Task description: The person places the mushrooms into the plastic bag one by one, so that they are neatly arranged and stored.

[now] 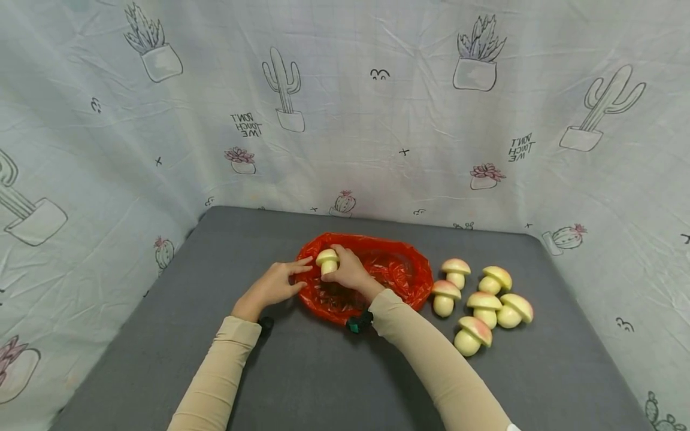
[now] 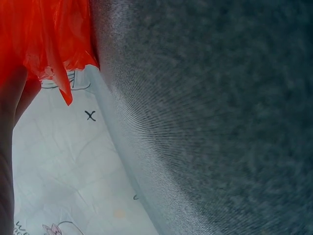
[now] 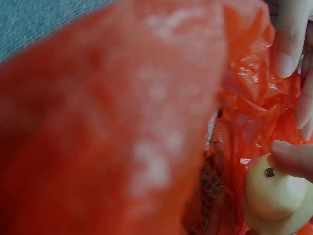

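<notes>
My right hand reaches over a red plastic bag whose mouth is spread wide on the table. Between its thumb and fingers it grips a pale yellow mushroom, cap up, inside the bag's outline at the left. In the right wrist view the thumb lies against the mushroom's rounded stem end, which has a small dark mark. My left hand is at the bag's left rim, its fingers extended and touching the red plastic; these fingers also show in the right wrist view.
Several more mushrooms with pinkish cap tops lie on the grey table to the right of the bag. A white cloth printed with cacti hangs behind the table and along its sides.
</notes>
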Demonstrator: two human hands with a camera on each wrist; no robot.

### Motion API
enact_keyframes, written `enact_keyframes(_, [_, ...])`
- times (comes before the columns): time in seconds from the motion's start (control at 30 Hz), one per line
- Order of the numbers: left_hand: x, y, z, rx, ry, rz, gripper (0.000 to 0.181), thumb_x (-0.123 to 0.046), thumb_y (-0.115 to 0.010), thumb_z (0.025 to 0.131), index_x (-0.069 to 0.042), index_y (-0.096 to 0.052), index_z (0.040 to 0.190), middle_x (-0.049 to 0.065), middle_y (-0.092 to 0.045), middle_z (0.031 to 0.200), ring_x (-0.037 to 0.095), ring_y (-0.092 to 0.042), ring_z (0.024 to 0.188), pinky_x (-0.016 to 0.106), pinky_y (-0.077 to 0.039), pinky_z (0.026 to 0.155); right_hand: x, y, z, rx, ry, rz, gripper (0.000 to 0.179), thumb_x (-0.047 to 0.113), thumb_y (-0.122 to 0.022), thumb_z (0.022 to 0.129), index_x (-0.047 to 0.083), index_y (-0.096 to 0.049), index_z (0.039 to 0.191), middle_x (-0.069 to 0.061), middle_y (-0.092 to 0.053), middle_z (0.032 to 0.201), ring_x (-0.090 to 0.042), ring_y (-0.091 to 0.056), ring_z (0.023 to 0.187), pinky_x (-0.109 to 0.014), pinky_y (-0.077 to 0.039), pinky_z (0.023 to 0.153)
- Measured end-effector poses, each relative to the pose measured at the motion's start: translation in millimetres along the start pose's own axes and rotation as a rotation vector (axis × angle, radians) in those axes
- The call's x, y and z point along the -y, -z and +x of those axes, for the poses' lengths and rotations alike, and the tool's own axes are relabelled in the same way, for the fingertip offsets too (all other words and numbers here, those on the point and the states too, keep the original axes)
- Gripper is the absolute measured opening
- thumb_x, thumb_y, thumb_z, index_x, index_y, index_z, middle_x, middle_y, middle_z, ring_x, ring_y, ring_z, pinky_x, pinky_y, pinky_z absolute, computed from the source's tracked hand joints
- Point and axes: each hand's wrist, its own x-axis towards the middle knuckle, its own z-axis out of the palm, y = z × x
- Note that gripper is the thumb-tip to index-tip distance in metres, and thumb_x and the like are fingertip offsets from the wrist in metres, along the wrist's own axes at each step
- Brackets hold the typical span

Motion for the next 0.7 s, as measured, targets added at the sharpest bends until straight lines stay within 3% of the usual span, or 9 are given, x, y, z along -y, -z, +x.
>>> enact_keyframes(0.27, [-0.4, 0.2, 1.2, -0.003, -0.016, -0.002, 0.044, -0.009, -0.066, 0.087, -0.002, -0.058, 0.130, 0.013, -0.048, 0.142, 0.003, -0.024, 0.041, 0.020, -0.033, 0.046, 0.6, -8.3, 1.3, 0.001, 0.041, -0.006, 0.083, 0.021, -0.078, 0.078, 0.008, -0.033, 0.146, -0.018, -0.047, 0.129, -0.025, -0.053, 0.097, -0.039, -0.048, 0.081])
enact_keyframes(0.5, [0.3, 0.6, 1.2, -0.020, -0.027, 0.034, 0.045, -0.009, -0.067, 0.086, -0.001, -0.058, 0.129, 0.013, -0.049, 0.141, 0.003, -0.025, 0.045, 0.023, -0.036, 0.056, -2.4, -17.2, 4.5, -0.004, 0.050, -0.053, 0.093, 0.026, -0.078, 0.079, 0.001, -0.021, 0.149, -0.021, -0.041, 0.136, -0.029, -0.050, 0.111, -0.043, -0.044, 0.095])
enact_keyframes(0.7, [0.9, 1.3, 2.5, -0.013, -0.012, 0.034, 0.045, -0.009, -0.067, 0.086, -0.002, -0.058, 0.130, 0.011, -0.049, 0.142, 0.003, -0.022, 0.045, 0.023, -0.035, 0.055, -1.6, -18.8, 5.1, 0.001, 0.052, -0.066, 0.099, 0.029, -0.079, 0.077, -0.003, -0.018, 0.148, -0.022, -0.040, 0.139, -0.032, -0.046, 0.119, -0.045, -0.039, 0.102])
